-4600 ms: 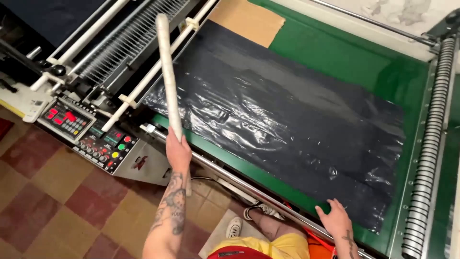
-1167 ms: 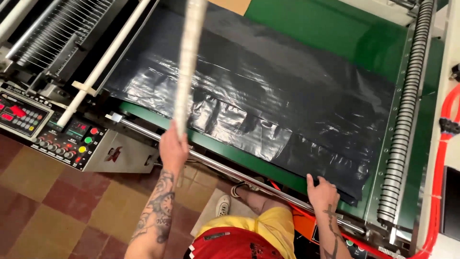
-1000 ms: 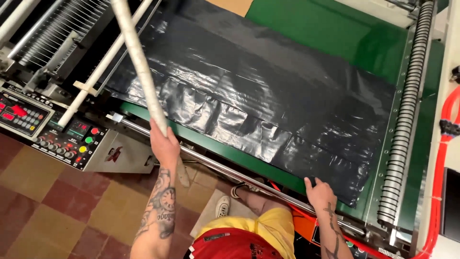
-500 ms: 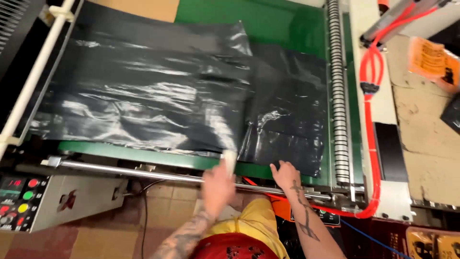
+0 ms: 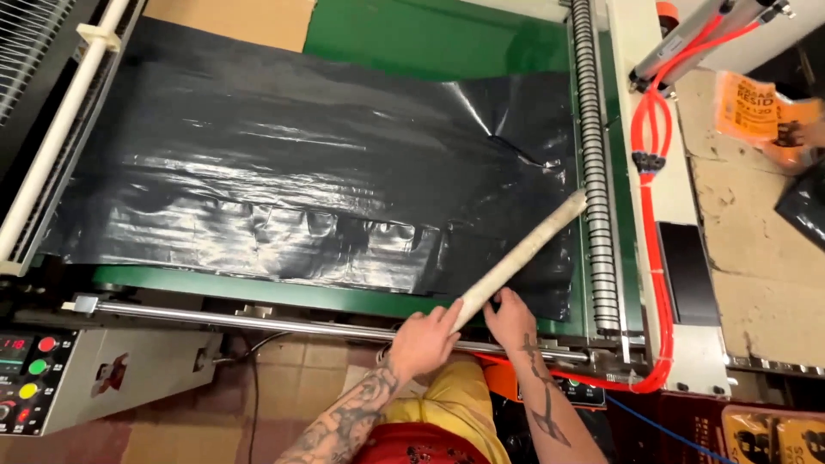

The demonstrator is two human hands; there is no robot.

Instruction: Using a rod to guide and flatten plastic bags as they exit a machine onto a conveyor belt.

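1. Fingers of the left hand (image 5: 423,341), low in the middle of the frame, are wrapped around the near end of a long pale cardboard tube (image 5: 520,256); the grip is closed on it.
2. The right hand (image 5: 509,320) sits just right of the left, its fingers curled against the same end of the tube and the edge of the black plastic sheet (image 5: 284,198); whether they close fully on the tube cannot be told.
3. The tube slants up and right from the hands, lying across the lower right corner of the sheet, its far end touching the ribbed roller (image 5: 593,172) at right centre.
4. The sheet, wrinkled and glossy, spreads over the green machine bed (image 5: 430,39) through the middle and left of the frame.
5. A steel rail (image 5: 249,320) runs along the bed's near edge, left of the hands.
6. A control panel with coloured buttons (image 5: 30,378) sits at lower left; red hoses (image 5: 650,198) loop down the right side.
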